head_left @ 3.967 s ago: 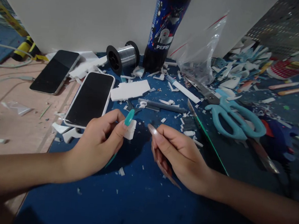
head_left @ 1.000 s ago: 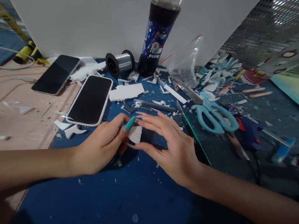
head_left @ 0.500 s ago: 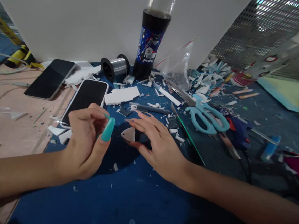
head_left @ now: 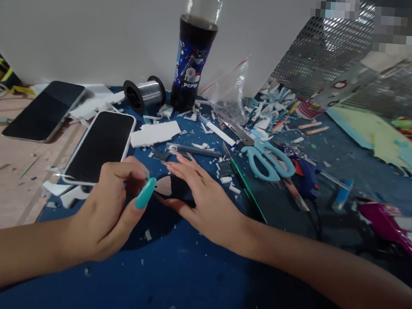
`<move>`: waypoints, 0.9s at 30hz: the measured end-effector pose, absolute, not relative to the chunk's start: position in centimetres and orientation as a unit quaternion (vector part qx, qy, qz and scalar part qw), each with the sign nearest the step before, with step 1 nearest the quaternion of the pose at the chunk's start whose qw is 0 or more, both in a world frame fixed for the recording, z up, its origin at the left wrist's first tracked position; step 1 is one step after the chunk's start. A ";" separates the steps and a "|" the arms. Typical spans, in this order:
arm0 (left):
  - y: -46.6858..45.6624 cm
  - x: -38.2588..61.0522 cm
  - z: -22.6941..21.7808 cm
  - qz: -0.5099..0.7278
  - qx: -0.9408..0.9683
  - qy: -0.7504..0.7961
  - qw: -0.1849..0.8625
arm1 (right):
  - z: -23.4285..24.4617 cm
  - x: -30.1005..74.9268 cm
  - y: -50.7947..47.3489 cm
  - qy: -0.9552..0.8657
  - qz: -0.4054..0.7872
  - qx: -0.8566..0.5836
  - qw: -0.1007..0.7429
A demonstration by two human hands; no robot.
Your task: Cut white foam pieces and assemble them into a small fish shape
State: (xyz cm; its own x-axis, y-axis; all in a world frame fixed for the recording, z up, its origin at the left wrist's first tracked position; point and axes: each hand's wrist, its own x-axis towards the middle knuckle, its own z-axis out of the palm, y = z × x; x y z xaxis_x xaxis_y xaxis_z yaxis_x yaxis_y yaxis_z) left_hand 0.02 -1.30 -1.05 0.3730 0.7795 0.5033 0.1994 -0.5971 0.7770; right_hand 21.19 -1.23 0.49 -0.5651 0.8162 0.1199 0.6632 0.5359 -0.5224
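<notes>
My left hand [head_left: 113, 209] is closed, with the thumb, wearing a long teal nail, pressed toward the curled index finger. Anything pinched there is too small or hidden to make out. Just right of that thumb lies a small pale rounded-triangular piece [head_left: 164, 186] with a dark dot near its tip. Over the blue table [head_left: 169, 274], my right hand [head_left: 206, 201] is open, fingers stretched out above the piece and the thumb along its lower edge. Whether the thumb touches it I cannot tell. Beyond those fingers lies a grey stick [head_left: 199, 150].
Two phones, one dark [head_left: 45, 110] and one white-edged [head_left: 100, 147], lie left. Behind are a wire spool [head_left: 145, 93] and a Pepsi bottle [head_left: 191, 68]. Blue scissors [head_left: 267, 159], a green-handled blade [head_left: 248, 188], a glue gun [head_left: 306, 175] and many foam scraps [head_left: 273, 105] lie right.
The view has shifted, so the table's things appear farther left. My left hand has come nearer the pale piece, its thumb now beside the dotted tip. My right hand keeps its spread pose.
</notes>
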 end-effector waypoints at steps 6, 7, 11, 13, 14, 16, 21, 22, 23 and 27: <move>-1.2 -0.3 -0.8 0.445 0.793 0.306 0.282 | 3.4 22.1 -1.8 -0.838 0.156 -0.446 0.274; -1.2 -0.3 -0.8 0.441 0.799 0.300 0.277 | 4.0 22.5 -1.7 -0.828 0.142 -0.459 0.289; -1.2 -0.4 -0.9 0.427 0.806 0.303 0.277 | 5.4 25.8 -0.9 -0.782 0.017 -0.555 0.284; -1.3 -0.3 -0.9 0.425 0.804 0.307 0.280 | 5.5 27.7 -0.8 -0.756 -0.015 -0.595 0.272; -1.3 -0.3 -0.9 0.421 0.803 0.311 0.284 | 5.4 28.6 -0.9 -0.745 -0.013 -0.611 0.268; -1.4 -0.3 -0.9 0.417 0.800 0.318 0.292 | 4.8 29.6 -1.3 -0.725 0.007 -0.641 0.251; -1.6 -0.3 -0.8 0.404 0.792 0.346 0.300 | 2.8 29.0 -3.0 -0.698 -0.004 -0.686 0.207; -1.6 -0.3 -0.8 0.402 0.792 0.346 0.302 | 2.4 28.7 -3.2 -0.700 -0.022 -0.683 0.207; -1.6 -0.3 -0.8 0.405 0.795 0.337 0.301 | 2.1 28.4 -3.3 -0.705 -0.040 -0.676 0.210; -1.5 -0.2 -0.8 0.415 0.819 0.283 0.278 | 1.7 27.8 -3.4 -0.725 -0.058 -0.654 0.208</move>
